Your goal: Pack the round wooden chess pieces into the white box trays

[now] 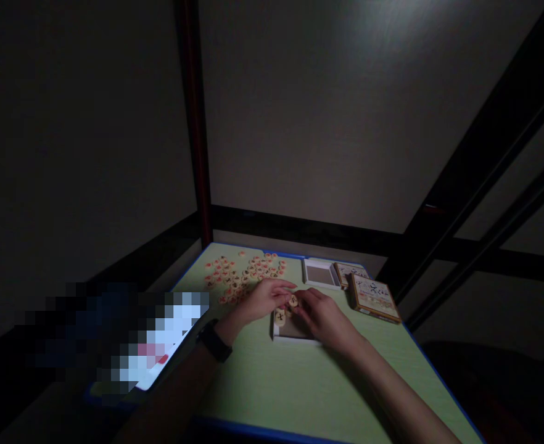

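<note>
Over an open shallow box [295, 336] with white walls and a brown inside, my two hands meet. A round xiangqi piece [293, 300] with a dark character shows between their fingertips. My left hand [267, 298], with a dark watch on the wrist, has its thumb and fingers closed at the left side of that piece. From the right, my right hand [322, 314] curls its fingers against the same piece. Another xiangqi piece [280, 317] lies in the box's left corner, below my left hand. Part of the box is hidden by my hands.
Many loose xiangqi pieces [235, 277] with red or dark characters spread over the green table [253, 376], at the back left. At the back right are an open box [321, 274] and two printed boxes [374, 297]. A bright blurred screen [165, 339] stands at the left.
</note>
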### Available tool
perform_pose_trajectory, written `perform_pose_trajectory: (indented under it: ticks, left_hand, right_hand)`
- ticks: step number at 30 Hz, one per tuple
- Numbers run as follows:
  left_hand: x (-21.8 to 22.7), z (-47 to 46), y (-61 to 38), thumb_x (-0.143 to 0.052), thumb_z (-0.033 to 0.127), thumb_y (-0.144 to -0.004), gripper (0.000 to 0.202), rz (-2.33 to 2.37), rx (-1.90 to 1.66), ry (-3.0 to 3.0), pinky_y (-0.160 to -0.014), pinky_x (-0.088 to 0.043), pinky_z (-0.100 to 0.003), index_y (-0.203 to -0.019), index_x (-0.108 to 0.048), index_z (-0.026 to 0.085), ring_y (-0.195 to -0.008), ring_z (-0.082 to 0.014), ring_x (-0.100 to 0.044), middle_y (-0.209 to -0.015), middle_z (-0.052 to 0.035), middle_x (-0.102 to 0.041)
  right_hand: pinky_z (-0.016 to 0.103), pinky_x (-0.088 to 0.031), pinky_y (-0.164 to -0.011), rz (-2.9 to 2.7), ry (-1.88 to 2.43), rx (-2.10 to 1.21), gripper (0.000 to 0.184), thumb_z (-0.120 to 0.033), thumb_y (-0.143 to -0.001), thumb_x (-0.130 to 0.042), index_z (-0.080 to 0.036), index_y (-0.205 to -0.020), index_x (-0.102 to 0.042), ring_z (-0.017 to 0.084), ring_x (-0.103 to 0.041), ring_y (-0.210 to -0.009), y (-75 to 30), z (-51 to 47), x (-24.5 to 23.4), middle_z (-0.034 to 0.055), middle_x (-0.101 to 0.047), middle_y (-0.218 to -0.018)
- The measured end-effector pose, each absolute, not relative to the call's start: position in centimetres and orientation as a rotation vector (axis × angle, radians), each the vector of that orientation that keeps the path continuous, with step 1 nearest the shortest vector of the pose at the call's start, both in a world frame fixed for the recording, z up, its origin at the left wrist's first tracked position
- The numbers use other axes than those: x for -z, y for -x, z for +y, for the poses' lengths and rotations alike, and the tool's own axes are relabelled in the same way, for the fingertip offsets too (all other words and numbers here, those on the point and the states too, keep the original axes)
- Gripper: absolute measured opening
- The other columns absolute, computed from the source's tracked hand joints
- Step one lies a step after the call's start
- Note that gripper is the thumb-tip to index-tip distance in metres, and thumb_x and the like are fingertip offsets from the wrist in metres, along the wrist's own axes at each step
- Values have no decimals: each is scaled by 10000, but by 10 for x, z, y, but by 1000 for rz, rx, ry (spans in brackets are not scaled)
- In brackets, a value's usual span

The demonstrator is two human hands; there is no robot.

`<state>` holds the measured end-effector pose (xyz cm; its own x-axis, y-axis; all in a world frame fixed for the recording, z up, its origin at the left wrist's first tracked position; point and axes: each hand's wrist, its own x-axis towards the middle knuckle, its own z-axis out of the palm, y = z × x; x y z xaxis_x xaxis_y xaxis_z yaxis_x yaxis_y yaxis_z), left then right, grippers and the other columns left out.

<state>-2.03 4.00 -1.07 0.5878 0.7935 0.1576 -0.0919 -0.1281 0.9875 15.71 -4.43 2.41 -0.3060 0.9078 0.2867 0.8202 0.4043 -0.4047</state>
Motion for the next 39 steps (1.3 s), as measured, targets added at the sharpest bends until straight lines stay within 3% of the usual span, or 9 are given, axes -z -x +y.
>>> perform_pose_trajectory:
  ticks: [6,10,16,24,28,39]
  left_hand:
    - [5,32,19,-772,192,-703,293,579,-782,-1554,-709,-540,-256,-981,-725,113,-795,-178,-698,-860,-91,-752]
    - [-1,32,18,-687,99,-718,168,677,-940,-1603,-736,-529,-241,-881,-717,126,-813,-155,-682,-877,-74,-742]
    - [-4,39,19,-542,14,-635,159,814,-1115,-1661,-550,-434,-166,-653,-602,160,-607,-92,-583,-626,30,-609]
    - [-8,35,18,-505,23,-615,158,840,-1119,-1651,-554,-422,-175,-629,-567,167,-595,-91,-561,-618,37,-584]
    - [-7,36,18,-511,37,-610,143,829,-1150,-1648,-553,-417,-180,-628,-563,170,-595,-96,-562,-609,35,-583]
    - [-6,35,17,-512,30,-613,147,851,-1119,-1657,-568,-424,-198,-638,-568,164,-608,-107,-577,-634,25,-599]
  right_hand:
    - [276,-458,-757,-2312,1541,-156,206,-264,-985,-477,-143,-1058,-627,188,-635,-841,-158,-47,-24,114,-641,-1011]
    - [276,-440,-753,-2405,1610,-166,179,-255,-953,-525,-145,-1029,-643,199,-636,-842,-162,-48,-28,113,-663,-995]
    - [265,-411,-732,-2492,1675,-286,129,-199,-874,-588,-152,-961,-672,209,-642,-851,-157,-48,-21,114,-697,-961]
    - [255,-407,-736,-2301,1722,-378,189,-162,-804,-677,-129,-988,-644,218,-643,-874,-151,-47,-17,134,-703,-967]
    - [251,-377,-682,-2365,1710,-359,38,-160,-826,-630,-158,-857,-652,192,-621,-775,-153,-47,-16,102,-692,-879]
    - [243,-369,-686,-2438,1660,-327,34,-161,-828,-629,-164,-824,-662,177,-599,-772,-153,-48,-17,88,-670,-861]
